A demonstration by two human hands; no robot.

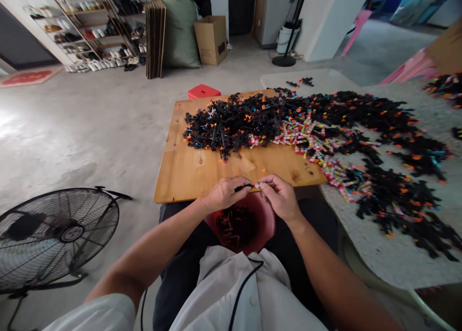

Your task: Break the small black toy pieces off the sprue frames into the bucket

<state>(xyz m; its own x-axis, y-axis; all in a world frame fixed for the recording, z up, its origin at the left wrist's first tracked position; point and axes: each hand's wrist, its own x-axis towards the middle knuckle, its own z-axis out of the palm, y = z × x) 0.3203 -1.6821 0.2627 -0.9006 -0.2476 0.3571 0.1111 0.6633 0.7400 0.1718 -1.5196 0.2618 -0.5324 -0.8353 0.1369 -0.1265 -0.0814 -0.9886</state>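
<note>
Over the near edge of a wooden board, my left hand pinches a small black plastic part. My right hand has its thumb and fingers closed on a small light-coloured piece, which meets the tip of the black part. Fingers hide most of both. Below, a red basin between my legs contains many dark pieces and a few lighter ones. One orange bit lies on the board just beyond my hands.
Black toy guns with orange bits are heaped across the board. Colourful small tubes lie beside them, and more guns cover the grey table at right. A floor fan stands left; a red stool is behind the board.
</note>
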